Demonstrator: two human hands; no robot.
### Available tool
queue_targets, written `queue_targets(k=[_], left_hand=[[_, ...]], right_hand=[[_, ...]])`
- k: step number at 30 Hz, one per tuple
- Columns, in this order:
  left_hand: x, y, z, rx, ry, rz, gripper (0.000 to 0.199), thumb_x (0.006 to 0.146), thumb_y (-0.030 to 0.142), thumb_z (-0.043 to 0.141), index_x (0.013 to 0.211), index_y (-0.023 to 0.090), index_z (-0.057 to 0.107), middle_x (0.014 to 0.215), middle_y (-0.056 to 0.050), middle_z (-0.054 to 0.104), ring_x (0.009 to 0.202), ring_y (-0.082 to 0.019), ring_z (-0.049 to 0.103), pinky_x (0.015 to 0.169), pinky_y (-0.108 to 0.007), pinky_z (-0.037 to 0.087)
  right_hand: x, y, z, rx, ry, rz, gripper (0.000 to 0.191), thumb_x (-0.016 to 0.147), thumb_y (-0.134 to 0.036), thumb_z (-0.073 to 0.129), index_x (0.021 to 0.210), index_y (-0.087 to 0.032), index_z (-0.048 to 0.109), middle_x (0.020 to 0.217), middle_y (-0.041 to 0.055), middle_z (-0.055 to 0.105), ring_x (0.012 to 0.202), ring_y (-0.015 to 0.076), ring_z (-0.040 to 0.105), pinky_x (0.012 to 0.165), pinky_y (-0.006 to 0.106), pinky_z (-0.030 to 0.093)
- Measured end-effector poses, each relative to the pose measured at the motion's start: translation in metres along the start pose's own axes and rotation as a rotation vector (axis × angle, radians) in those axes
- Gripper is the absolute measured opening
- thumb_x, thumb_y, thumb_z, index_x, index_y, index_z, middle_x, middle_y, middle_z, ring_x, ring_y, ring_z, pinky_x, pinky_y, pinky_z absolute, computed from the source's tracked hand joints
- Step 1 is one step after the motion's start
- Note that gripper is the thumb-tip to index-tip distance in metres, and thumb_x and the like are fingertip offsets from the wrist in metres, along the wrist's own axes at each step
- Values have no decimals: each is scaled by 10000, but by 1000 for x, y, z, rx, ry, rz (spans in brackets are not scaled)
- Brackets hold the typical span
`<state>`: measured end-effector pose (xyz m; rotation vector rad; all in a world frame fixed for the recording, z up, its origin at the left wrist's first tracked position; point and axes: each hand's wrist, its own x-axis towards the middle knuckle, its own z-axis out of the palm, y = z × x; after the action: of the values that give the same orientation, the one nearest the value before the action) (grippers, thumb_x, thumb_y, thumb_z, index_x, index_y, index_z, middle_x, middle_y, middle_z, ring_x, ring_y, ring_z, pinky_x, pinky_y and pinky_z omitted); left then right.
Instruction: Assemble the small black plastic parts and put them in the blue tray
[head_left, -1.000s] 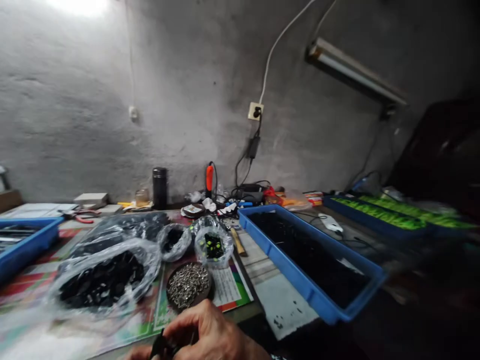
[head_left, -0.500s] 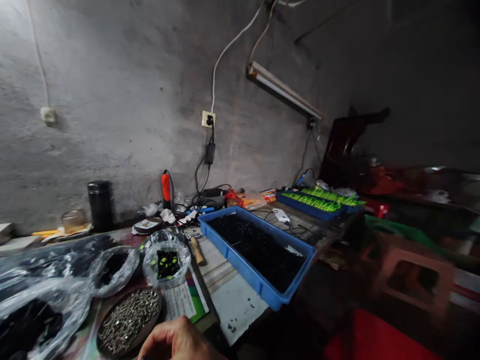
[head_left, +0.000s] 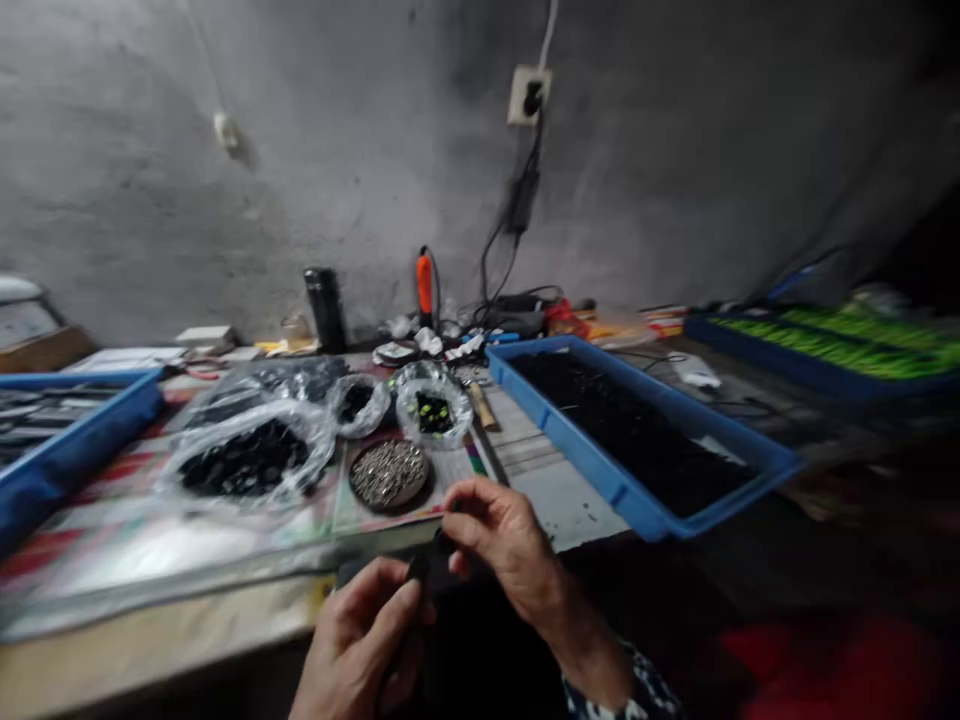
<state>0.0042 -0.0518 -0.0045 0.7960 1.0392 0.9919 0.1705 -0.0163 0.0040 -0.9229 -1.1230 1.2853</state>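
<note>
My left hand (head_left: 367, 640) is in front of the table edge, thumb and fingers pinched on a small black part (head_left: 418, 570). Just right of it and slightly higher, my right hand (head_left: 499, 540) has its thumb and forefinger closed around something small and dark, too blurred to name. Beyond the hands stands a round dish of small metal pieces (head_left: 390, 474). Behind it are a bag with black and yellow-green pieces (head_left: 433, 412) and a smaller bag of dark pieces (head_left: 355, 403). A larger open plastic bag (head_left: 244, 458) of black parts lies left of the dish.
A blue tray of black parts (head_left: 652, 522) stands on the right, another blue tray (head_left: 112, 432) on the left. Green pieces fill trays (head_left: 847, 350) at the far right. Along the wall are a black cylinder (head_left: 325, 308), an orange-handled tool (head_left: 424, 284) and cables.
The view has swung left and down, bringing the left tray and my left hand into sight. My right hand now shows more fully, beside my left.
</note>
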Motion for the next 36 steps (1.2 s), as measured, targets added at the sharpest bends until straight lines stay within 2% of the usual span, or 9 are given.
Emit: queue_targets(k=[4, 11, 18, 27, 33, 36], left_hand=[[3, -10, -4, -55, -94, 13, 468, 698, 545, 842, 770, 153, 597, 620, 22, 610, 373, -15, 355, 363, -140, 245], [7, -12, 0, -93, -143, -18, 454, 723, 533, 822, 770, 151, 582, 644, 12, 617, 361, -12, 366, 346, -130, 225], [11, -20, -2, -144, -172, -34, 371, 778, 467, 794, 803, 159, 589, 667, 6, 639, 366, -25, 406, 341, -132, 238], [12, -17, 0, -166, -199, -74, 341, 788, 442, 789, 799, 156, 603, 666, 7, 639, 368, -24, 407, 343, -130, 203], [9, -16, 3, -149, -216, -42, 380, 752, 474, 811, 779, 143, 628, 638, 7, 608, 367, -16, 360, 353, -144, 226], [7, -13, 6, -105, -185, -26, 448, 697, 528, 836, 754, 135, 631, 587, 15, 573, 366, -18, 351, 357, -147, 222]], right_hand=[[0, 8, 0, 18, -3, 11, 354, 766, -436, 842, 827, -146, 649, 604, -34, 596, 432, 103, 565, 408, 145, 444], [0, 11, -3, 1, 21, -3, 377, 796, -463, 837, 820, -147, 633, 541, -9, 615, 419, 117, 557, 421, 162, 453], [1, 14, -5, 30, 46, 17, 420, 748, -477, 882, 798, -147, 629, 531, -11, 611, 403, 119, 552, 407, 166, 456], [-1, 16, -2, 22, 43, 44, 426, 720, -477, 905, 777, -151, 636, 543, -11, 612, 412, 121, 551, 407, 170, 452], [-4, 14, -5, 69, -26, 154, 451, 692, -489, 914, 782, -153, 627, 562, -9, 616, 405, 121, 561, 395, 166, 450], [-6, 13, -8, 65, -70, 149, 412, 719, -467, 898, 764, -151, 637, 565, -9, 616, 410, 116, 563, 393, 155, 438]])
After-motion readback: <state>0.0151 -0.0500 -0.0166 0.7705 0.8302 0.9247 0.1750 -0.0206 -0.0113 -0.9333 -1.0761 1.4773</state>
